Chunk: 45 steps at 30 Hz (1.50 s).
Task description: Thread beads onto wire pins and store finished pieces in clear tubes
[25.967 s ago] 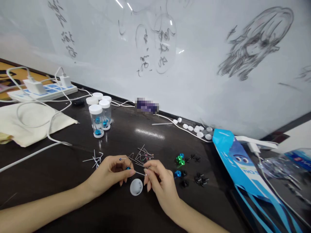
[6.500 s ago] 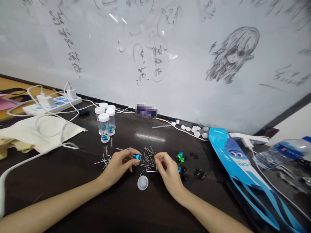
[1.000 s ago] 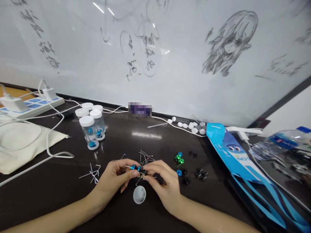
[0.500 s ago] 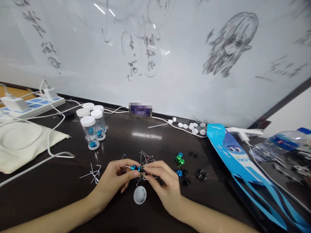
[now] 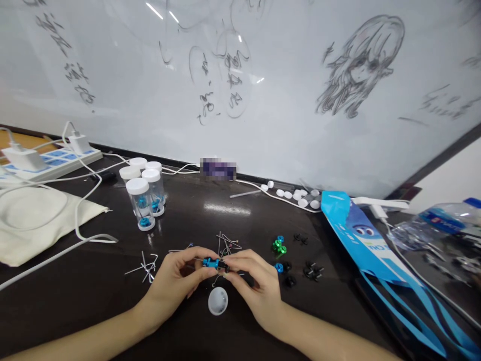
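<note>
Two-handed pinch, left hand [image 5: 176, 273] and right hand [image 5: 255, 286] closed fingertip to fingertip on blue beads [image 5: 211, 262], seemingly threaded in a row, held just above white cap [image 5: 218, 301] on table [image 5: 93, 296], likely to catch drops.

Large glossy whiteboard [image 5: 285, 125] fills back, marker scribbles all over, hair-heavy sketch [image 5: 361, 65] upper right. Ceiling-light streaks [image 5: 161, 12] reflected near top. Dark frame strip [image 5: 432, 165] along board edge. Dark brown tabletop [image 5: 75, 306], glare patch [image 5: 227, 209] mid. Orange surface [image 5: 22, 140] far left. White wall [image 5: 454, 185] right.
</note>
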Each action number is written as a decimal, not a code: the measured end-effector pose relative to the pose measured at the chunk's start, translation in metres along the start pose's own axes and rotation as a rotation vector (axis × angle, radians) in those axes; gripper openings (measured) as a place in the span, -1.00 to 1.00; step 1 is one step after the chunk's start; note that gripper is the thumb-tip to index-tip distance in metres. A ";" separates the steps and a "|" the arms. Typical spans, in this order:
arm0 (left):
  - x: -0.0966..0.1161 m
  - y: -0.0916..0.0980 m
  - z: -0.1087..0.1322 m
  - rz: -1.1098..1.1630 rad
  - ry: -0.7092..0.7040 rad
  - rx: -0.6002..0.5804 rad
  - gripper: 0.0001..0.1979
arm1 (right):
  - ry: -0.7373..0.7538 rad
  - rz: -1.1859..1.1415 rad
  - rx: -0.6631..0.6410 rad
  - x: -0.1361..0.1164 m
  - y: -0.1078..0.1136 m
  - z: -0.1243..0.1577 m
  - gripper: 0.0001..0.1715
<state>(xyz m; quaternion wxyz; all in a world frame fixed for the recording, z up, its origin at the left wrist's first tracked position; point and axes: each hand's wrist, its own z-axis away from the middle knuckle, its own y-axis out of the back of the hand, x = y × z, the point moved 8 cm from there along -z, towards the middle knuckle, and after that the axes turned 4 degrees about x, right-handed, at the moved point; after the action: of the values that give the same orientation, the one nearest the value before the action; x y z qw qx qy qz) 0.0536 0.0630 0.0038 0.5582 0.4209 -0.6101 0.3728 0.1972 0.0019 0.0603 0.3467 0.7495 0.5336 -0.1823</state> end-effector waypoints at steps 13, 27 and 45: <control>0.020 0.002 0.006 -0.119 -0.209 0.038 -0.87 | -0.013 0.003 -0.025 -0.004 -0.001 -0.003 -0.69; 0.022 0.002 0.005 -0.157 -0.232 0.040 -0.88 | -0.070 0.018 -0.039 0.001 -0.001 -0.003 -0.77; 0.026 -0.002 0.006 -0.177 -0.271 0.010 -0.88 | -0.197 -0.154 -0.076 0.012 -0.007 0.001 -0.77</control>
<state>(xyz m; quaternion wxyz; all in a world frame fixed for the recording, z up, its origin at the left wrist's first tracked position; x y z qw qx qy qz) 0.0522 0.0541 0.0286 0.4995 0.5223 -0.6385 0.2647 0.1949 0.0102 0.0493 0.4105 0.6712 0.5594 -0.2609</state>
